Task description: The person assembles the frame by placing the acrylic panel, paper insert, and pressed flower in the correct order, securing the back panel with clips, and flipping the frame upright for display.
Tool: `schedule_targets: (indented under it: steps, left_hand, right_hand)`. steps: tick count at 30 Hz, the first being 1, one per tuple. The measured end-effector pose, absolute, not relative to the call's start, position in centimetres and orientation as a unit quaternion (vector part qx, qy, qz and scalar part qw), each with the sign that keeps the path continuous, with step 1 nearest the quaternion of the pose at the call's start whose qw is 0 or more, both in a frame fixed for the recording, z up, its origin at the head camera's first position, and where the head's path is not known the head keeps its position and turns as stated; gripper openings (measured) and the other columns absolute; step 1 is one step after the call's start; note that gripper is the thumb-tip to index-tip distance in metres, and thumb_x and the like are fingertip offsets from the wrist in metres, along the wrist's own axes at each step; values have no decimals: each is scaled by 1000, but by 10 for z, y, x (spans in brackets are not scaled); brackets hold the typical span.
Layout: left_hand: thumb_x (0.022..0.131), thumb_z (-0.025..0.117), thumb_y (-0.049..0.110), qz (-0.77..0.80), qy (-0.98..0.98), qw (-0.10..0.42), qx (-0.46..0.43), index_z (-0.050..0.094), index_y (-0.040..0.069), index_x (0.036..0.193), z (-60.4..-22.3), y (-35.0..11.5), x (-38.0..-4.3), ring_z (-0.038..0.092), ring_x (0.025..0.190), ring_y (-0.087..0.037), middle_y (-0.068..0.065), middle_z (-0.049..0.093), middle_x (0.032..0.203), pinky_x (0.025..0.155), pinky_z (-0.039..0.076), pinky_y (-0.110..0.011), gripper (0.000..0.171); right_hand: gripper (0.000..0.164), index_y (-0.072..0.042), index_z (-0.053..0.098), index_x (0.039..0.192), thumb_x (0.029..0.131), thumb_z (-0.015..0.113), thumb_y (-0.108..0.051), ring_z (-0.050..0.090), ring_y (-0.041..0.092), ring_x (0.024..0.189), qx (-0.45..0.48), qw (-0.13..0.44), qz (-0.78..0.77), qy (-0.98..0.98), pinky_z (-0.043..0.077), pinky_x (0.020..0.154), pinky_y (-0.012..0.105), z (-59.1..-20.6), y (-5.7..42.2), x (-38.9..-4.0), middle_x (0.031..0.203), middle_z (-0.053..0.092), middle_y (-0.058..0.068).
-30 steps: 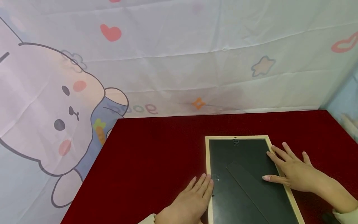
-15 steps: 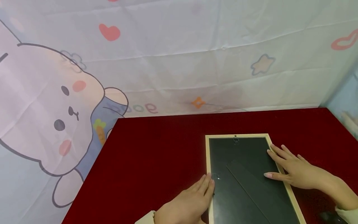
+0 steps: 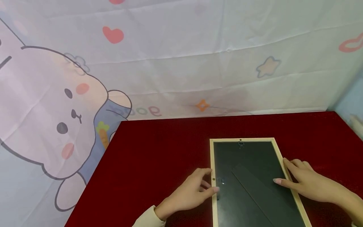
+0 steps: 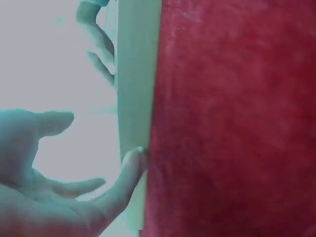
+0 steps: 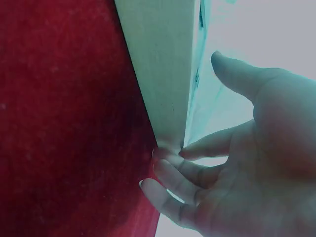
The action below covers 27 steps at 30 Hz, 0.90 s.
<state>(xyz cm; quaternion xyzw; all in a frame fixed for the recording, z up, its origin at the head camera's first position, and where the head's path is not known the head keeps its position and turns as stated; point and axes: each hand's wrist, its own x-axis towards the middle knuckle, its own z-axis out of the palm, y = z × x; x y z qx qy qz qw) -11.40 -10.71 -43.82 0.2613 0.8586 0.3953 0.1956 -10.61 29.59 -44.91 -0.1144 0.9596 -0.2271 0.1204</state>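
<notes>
A picture frame [image 3: 241, 139] with a pale wooden rim lies face down on the red cloth. Its black backing board [image 3: 255, 157] faces up, bearing a slanted fold-out stand [image 3: 249, 186] and a metal hanger [image 3: 241, 144] near the top. My left hand [image 3: 190, 190] is at the left rim, thumb over it. In the left wrist view a bent fingertip [image 4: 134, 160] touches the rim's outer side, thumb apart from it. At the right rim, my right hand [image 3: 309, 181] reaches its thumb over the board. Its relaxed fingertips [image 5: 170, 155] meet the outer side.
The red-covered table [image 3: 164, 148] stretches left of and behind the frame. Behind it hangs a pale cloth backdrop [image 3: 181, 78] printed with a rabbit, hearts and stars. The frame's near end runs out of the head view.
Both hands had lain flatter along the rims, fingers extended. Now the left has turned, with fingers bent and thumb over the rim, and the right fingers have drawn back and bent at the side.
</notes>
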Motion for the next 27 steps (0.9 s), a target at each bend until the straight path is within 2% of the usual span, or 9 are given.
schedule_targets:
  steps: [2,4,6,9,13,17,21,24,27]
  left_hand:
    - [103,67,43,413,859,195,230,41,3,157,-441,-107,-117,69,106,-7,-14,58,146,82,58,-20,72]
    - [103,66,44,414,864,197,208,43,1,156,-443,-106,-119,69,104,-9,-11,65,138,81,58,-23,72]
    - [102,67,45,413,866,205,193,45,0,155,-444,-105,-120,69,103,-8,-7,70,129,79,58,-24,73]
    - [101,70,41,417,863,216,189,49,-3,153,-447,-101,-121,65,93,-5,-3,70,116,72,54,-21,71]
    - [100,72,36,430,856,216,189,55,7,152,-449,-96,-120,60,85,-3,-2,64,108,66,49,-20,62]
    - [101,70,38,462,844,212,169,55,20,153,-448,-95,-113,63,97,-5,-5,60,121,74,52,-23,57]
    - [107,61,34,532,805,219,146,45,8,158,-443,-94,-104,71,107,-15,-17,57,136,81,63,-28,59]
    - [111,55,31,570,785,201,138,37,-2,160,-437,-94,-101,78,98,-20,-26,60,140,79,66,-30,61]
    - [111,54,32,559,802,150,146,38,0,160,-429,-96,-103,79,88,-14,-21,66,142,75,65,-27,61]
  right_hand:
    - [92,24,37,147,102,64,-51,54,45,114,-112,130,-233,957,56,87,58,-448,296,-106,130,55,34]
    - [83,21,43,146,105,61,-48,59,32,106,-111,146,-248,951,58,83,45,-448,295,-107,119,62,23]
    - [76,18,47,145,106,60,-47,61,21,99,-108,164,-271,942,57,78,32,-448,294,-107,113,64,14]
    - [71,15,52,143,107,58,-45,61,15,92,-99,177,-297,933,54,71,23,-448,292,-108,109,63,10]
    - [72,17,55,136,106,59,-48,60,16,85,-82,164,-297,937,54,67,22,-449,287,-109,104,62,12]
    - [67,14,61,127,104,62,-49,58,16,76,-68,138,-291,944,52,61,23,-449,282,-106,98,60,13]
    - [68,12,61,125,102,65,-52,57,16,72,-51,107,-278,953,51,58,25,-442,277,-101,96,59,14]
    - [75,15,58,131,101,64,-54,62,18,76,-40,76,-267,960,53,59,29,-431,273,-102,99,61,17]
    - [79,19,52,137,104,62,-52,69,26,84,-38,41,-274,960,58,63,36,-415,269,-103,109,63,27]
